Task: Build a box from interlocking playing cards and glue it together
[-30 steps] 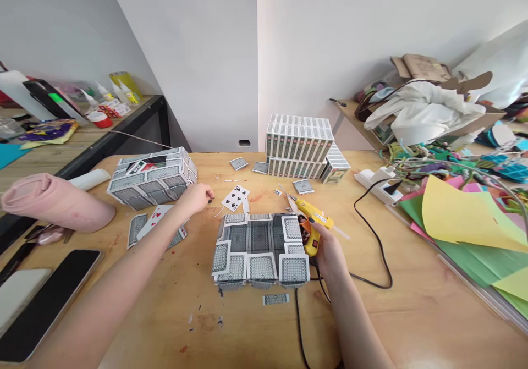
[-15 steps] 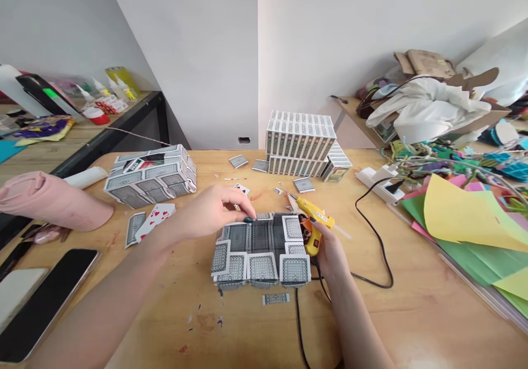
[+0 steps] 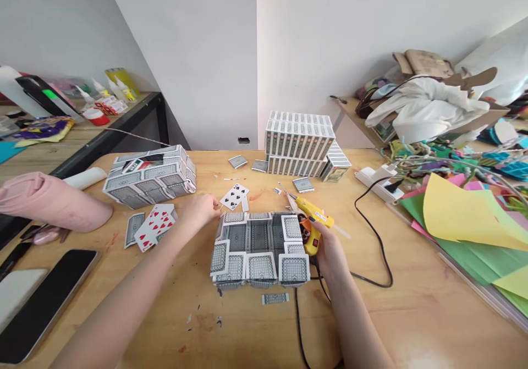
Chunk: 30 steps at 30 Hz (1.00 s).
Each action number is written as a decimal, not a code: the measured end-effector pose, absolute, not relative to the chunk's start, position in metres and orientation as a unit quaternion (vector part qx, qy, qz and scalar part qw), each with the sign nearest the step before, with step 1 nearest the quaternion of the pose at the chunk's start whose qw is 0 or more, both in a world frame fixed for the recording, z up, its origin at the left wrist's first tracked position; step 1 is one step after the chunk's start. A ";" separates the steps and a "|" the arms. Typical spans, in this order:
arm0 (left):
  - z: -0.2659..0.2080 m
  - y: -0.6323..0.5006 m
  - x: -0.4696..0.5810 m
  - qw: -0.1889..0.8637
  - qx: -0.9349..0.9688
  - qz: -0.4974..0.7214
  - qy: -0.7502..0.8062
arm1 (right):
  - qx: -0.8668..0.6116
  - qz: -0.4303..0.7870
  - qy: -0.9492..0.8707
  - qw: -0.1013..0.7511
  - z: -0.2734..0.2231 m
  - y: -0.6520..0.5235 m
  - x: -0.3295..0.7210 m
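My right hand (image 3: 328, 248) is wrapped round a yellow hot glue gun (image 3: 315, 213), whose nozzle points toward the far left, close to the box. The open-topped box of grey-backed playing cards (image 3: 259, 267) sits in front of me, with some cards folded over its rim. Beyond its far left corner, my left hand (image 3: 202, 210) has its fingertips pinched together beside the corner of a face-up spade card (image 3: 234, 196). Whether the fingers grip that card or some small piece is too small to tell. A narrow cut card strip (image 3: 275, 298) lies before the box.
A card-covered box (image 3: 150, 176) stands at back left, with loose heart cards (image 3: 154, 227) in front. Stacked card packs (image 3: 299, 138) stand at the back. A black cord (image 3: 381, 248) loops on the right near coloured paper (image 3: 466, 215). A phone (image 3: 49, 308) lies left.
My left hand has moved left from the box's far rim to the table beside the spade card, uncovering the rim and that card. The right hand and glue gun stay put.
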<state>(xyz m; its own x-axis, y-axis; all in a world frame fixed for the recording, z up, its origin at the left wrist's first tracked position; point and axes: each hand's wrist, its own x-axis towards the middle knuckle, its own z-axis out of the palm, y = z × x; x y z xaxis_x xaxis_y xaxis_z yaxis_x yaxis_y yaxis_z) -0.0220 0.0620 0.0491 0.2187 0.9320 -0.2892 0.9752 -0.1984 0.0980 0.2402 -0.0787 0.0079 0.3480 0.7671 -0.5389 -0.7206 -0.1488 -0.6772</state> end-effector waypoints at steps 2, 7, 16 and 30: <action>0.046 0.063 -0.021 0.128 0.771 -0.089 0.618 | -0.504 0.566 -0.027 0.652 0.007 -0.079 0.240; 0.054 0.069 -0.024 0.118 0.770 -0.087 0.621 | -0.509 0.567 -0.036 0.647 0.006 -0.079 0.241; 0.138 0.024 -0.017 0.225 0.833 0.150 0.482 | -0.512 0.564 -0.024 0.647 0.008 -0.079 0.241; 0.072 0.080 0.010 0.210 0.898 0.022 0.386 | -0.504 0.570 -0.034 0.648 0.006 -0.080 0.241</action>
